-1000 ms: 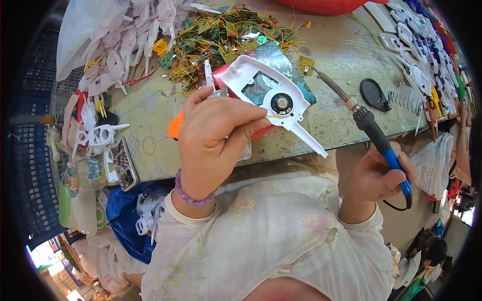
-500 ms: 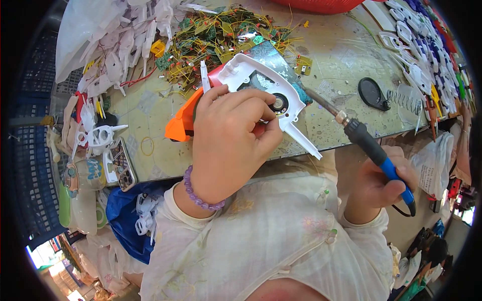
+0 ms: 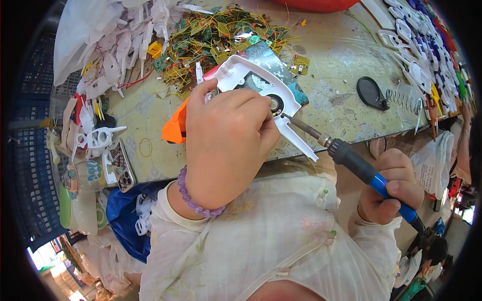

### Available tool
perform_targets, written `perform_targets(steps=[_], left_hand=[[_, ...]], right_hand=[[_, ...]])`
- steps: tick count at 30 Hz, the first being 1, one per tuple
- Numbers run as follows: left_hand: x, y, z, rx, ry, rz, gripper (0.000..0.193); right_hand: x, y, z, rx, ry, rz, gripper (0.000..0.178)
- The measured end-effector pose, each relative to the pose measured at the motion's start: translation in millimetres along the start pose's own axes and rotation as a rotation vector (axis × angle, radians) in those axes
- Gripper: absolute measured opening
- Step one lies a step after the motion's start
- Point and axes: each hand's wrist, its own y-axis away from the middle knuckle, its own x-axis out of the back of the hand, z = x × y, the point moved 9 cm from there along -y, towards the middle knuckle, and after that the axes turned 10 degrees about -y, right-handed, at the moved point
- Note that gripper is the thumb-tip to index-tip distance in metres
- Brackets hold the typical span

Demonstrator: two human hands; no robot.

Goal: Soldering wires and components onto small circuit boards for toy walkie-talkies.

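Observation:
In my right hand (image 3: 394,183) is a soldering iron (image 3: 357,161) with a black and blue handle, its tip at the edge of a small round speaker (image 3: 277,106). That speaker sits inside a white plastic housing half (image 3: 232,76) with a narrow stem toward me. My left hand (image 3: 228,131), wearing a purple bead bracelet, lies over the housing's near left side. Its thumb and index finger are pinched together beside the speaker; whatever is between them is hidden. An orange plastic part (image 3: 174,126) sticks out left of that hand.
Behind the housing lies a heap of green circuit boards (image 3: 211,37) with yellow wires. White plastic parts (image 3: 133,40) pile up at the far left. To the right are a black ring-shaped stand (image 3: 370,93) and a coil spring (image 3: 405,103). A phone (image 3: 122,165) lies near the left table edge.
The soldering iron has moved left and down, bringing its tip from beyond the housing to the speaker's edge. My left hand and the housing have shifted slightly left.

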Motion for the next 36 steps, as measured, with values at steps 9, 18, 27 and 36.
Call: perform_targets(steps=[9,18,27,36], left_hand=[[-0.3,-0.6,0.7,-0.003,-0.027,-0.009,0.005],[-0.9,-0.1,1.1,-0.004,-0.020,-0.015,0.004],[-1.5,-0.2,3.0,-0.010,-0.024,-0.035,0.004],[-0.5,-0.4,1.2,-0.006,-0.016,-0.031,0.003]], right_hand=[[-3.3,3.2,5.9,-0.069,-0.007,-0.018,0.031],[-5.5,1.2,6.6,-0.056,-0.005,-0.056,0.031],[0.9,-21.5,13.4,-0.156,-0.051,0.076,0.030],[11.5,2.5,12.9,-0.110,-0.033,0.142,0.031]])
